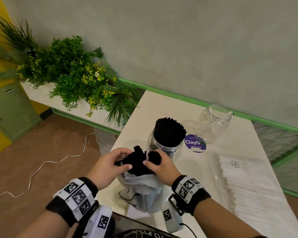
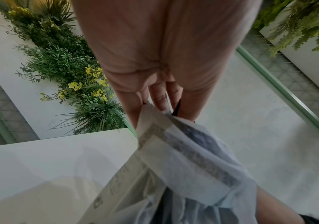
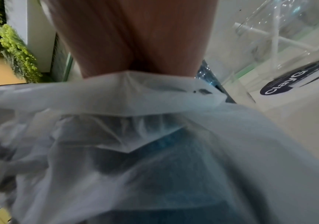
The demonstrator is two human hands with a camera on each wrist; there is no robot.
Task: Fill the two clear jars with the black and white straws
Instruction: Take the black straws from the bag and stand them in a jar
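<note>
Left hand (image 1: 110,164) curled round the black straws (image 1: 138,162) where they stood out of the thin plastic bag (image 1: 141,191), thumb and fingers pinching the left side of the bunch. Right hand (image 1: 162,166) gripped the right side, a smaller clump splayed against its fingers. Wrist views showed little beyond palm and bag film. Step in hand, by my reading: drawing another handful of black straws out of the bag for the near jar (image 1: 165,143). That jar stood just beyond the hands, already packed with upright black straws (image 1: 169,131); room for more looked scant. The far jar (image 1: 213,122) held only a few white straws (image 1: 229,113). The white straws' flat pack (image 1: 239,177) lay unopened-looking to the right on the surface (image 1: 162,107). Next move likely called for squaring the bunch, lifting it clear of the bag mouth, then lowering it end-first into the near jar's opening without snagging the straws already there. Edges: the bag sat close to the surface's left edge, with floor and a white cable (image 1: 58,160) below. Open room lay ahead-left of the near jar; a purple sticker (image 1: 194,143) lay between the jars.
</note>
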